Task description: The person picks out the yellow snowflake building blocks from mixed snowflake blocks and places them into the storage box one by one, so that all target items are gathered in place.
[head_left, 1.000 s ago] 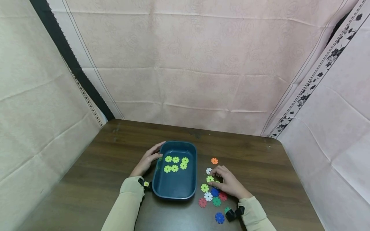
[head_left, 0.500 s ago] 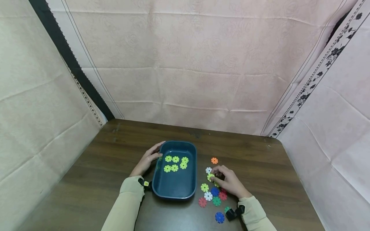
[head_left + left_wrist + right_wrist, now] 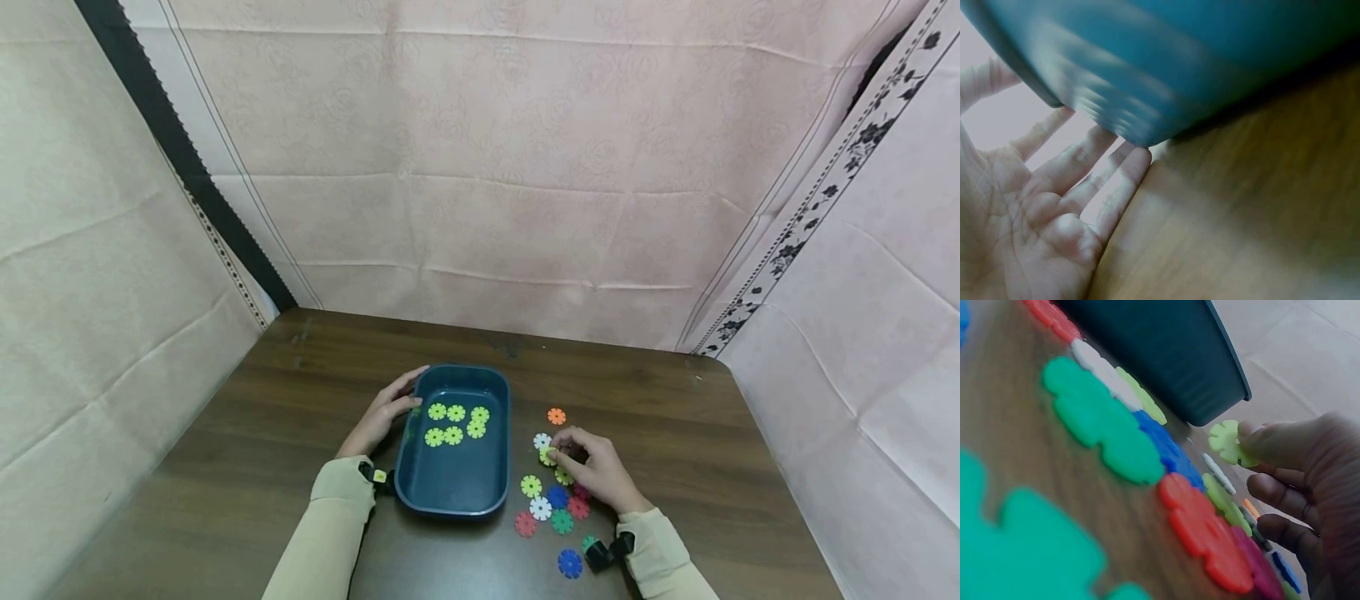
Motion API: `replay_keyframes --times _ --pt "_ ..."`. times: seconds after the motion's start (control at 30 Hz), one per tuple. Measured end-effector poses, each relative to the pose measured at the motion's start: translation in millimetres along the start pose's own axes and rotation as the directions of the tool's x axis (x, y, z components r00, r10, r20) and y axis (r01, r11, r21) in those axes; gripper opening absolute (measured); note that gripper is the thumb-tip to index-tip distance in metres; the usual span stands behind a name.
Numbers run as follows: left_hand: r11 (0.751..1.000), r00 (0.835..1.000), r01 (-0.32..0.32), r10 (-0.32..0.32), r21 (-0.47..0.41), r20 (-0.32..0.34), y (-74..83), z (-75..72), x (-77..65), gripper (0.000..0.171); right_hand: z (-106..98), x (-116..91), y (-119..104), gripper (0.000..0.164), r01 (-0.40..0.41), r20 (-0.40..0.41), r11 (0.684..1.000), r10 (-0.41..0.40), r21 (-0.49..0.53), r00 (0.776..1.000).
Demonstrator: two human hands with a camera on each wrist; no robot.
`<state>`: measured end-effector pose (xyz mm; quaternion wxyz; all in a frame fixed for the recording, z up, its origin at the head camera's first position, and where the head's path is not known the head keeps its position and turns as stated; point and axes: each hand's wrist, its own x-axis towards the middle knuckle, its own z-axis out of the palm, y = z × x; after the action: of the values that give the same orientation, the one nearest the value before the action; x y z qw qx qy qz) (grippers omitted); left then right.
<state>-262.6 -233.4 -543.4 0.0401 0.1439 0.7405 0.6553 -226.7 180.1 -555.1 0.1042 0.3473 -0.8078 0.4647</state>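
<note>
A dark teal rectangular tray [image 3: 452, 487] has several yellow-green flower-shaped discs [image 3: 453, 435] in its far half. My left hand [image 3: 381, 418] rests at the tray's left side near the far corner. In the left wrist view, its spread, nearly straight fingers [image 3: 1113, 200] touch the tray's outer wall. To the tray's right, my right hand [image 3: 597, 473] pinches a yellow-green flower-shaped disc [image 3: 1225, 440] between thumb and fingertips, raised off the wood in the right wrist view. The remaining fingers curl below it.
Loose discs lie right of the tray: orange [image 3: 557, 416], white [image 3: 541, 508], blue [image 3: 570, 564], green [image 3: 562, 522], red [image 3: 526, 524] and yellow-green [image 3: 531, 486]. Some overlap under the right hand. Pale cloth [image 3: 480, 167] hangs around the wooden table [image 3: 322, 375].
The right hand has drawn slightly back and its fingers have closed on a yellow-green disc, which has shifted a little away from the person. The left hand and tray have stayed put.
</note>
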Motion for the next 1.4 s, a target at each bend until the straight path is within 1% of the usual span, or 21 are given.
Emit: replay_keyframes --times 0.13,0.23,0.37,0.5,0.7,0.83,0.93,1.0,1.07,1.13,1.27,1.4 --pt "1.000 1.000 -0.006 0.006 0.005 -0.001 -0.5 -0.5 1.2 0.052 -2.2 3.1 -2.4 0.015 -0.007 0.002 1.000 0.007 -0.026 1.000" --pt "1.000 1.000 -0.007 0.007 0.005 -0.003 0.7 -0.9 2.9 0.052 -4.7 8.5 -8.1 0.016 -0.017 0.001 0.999 0.017 -0.041 1.000" --pt "1.000 1.000 -0.005 0.005 0.002 -0.001 3.1 -1.6 5.4 0.052 -8.4 20.1 -20.2 0.016 -0.022 0.013 0.999 0.023 -0.028 1.000" --pt "1.000 1.000 0.000 0.000 0.003 0.008 3.8 -2.0 6.1 0.052 -10.5 35.3 -33.3 0.014 -0.037 0.047 0.999 0.038 -0.013 0.998" --pt "1.000 1.000 0.011 -0.011 0.008 0.009 2.5 -0.2 3.4 0.052 -8.5 66.0 -58.4 0.011 -0.059 0.102 0.998 0.060 -0.018 0.993" --pt "1.000 1.000 0.015 -0.015 0.015 -0.003 2.0 2.0 1.6 0.052 -1.4 92.3 -76.2 0.010 -0.034 0.123 0.999 0.032 0.008 0.992" --pt "1.000 1.000 0.015 -0.014 0.018 -0.012 2.2 3.2 0.9 0.052 8.2 114.3 -85.8 0.009 0.002 0.140 1.000 -0.006 0.030 0.990" --pt "1.000 1.000 0.014 -0.014 0.017 -0.013 2.5 3.5 1.1 0.052 15.7 128.1 -90.3 0.008 0.018 0.170 0.999 -0.023 0.033 0.985" --pt "1.000 1.000 0.013 -0.013 0.017 -0.007 2.4 3.4 1.3 0.053 24.1 140.5 -92.7 0.007 0.024 0.220 0.999 -0.031 0.036 0.975" --pt "1.000 1.000 0.016 -0.016 0.018 -0.009 1.8 2.8 1.3 0.053 33.1 151.3 -94.2 0.007 0.017 0.289 0.999 -0.030 0.049 0.957" --pt "1.000 1.000 0.020 -0.020 0.023 -0.014 1.2 1.1 0.0 0.052 51.2 168.3 -94.3 0.008 -0.025 0.436 0.996 -0.014 0.082 0.900" --pt "0.999 1.000 0.004 -0.004 0.032 -0.008 0.9 0.0 0.1 0.052 68.5 179.7 -92.9 0.007 -0.040 0.541 0.996 -0.008 0.077 0.841"
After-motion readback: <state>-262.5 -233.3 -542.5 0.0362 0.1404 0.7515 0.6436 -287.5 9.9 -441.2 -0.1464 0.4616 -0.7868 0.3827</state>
